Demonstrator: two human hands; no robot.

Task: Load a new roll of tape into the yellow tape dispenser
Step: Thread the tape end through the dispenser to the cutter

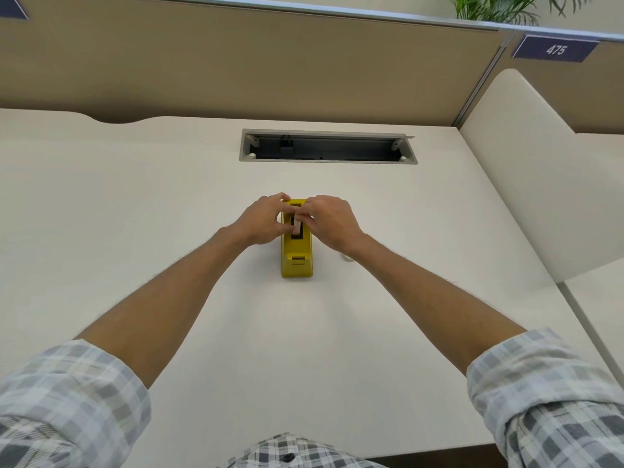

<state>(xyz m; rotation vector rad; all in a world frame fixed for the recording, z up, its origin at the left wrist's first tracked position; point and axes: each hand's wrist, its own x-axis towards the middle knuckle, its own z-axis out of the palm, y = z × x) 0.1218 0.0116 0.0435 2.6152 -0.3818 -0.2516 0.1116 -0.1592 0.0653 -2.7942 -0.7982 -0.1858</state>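
Observation:
The yellow tape dispenser (296,256) stands in the middle of the white desk (169,214), its cutter end toward me. A pale roll of tape (296,226) sits on edge in the dispenser's dark slot. My left hand (261,221) is at the dispenser's left side, fingers pinched at the roll. My right hand (332,222) comes in from the right, fingertips on the roll's top. Both hands hide the far end of the dispenser and most of the roll.
An open cable tray (327,146) is cut into the desk behind the dispenser. A small white object (347,257) lies just under my right wrist. A beige partition (236,69) closes the back; a white side panel (526,170) stands at the right.

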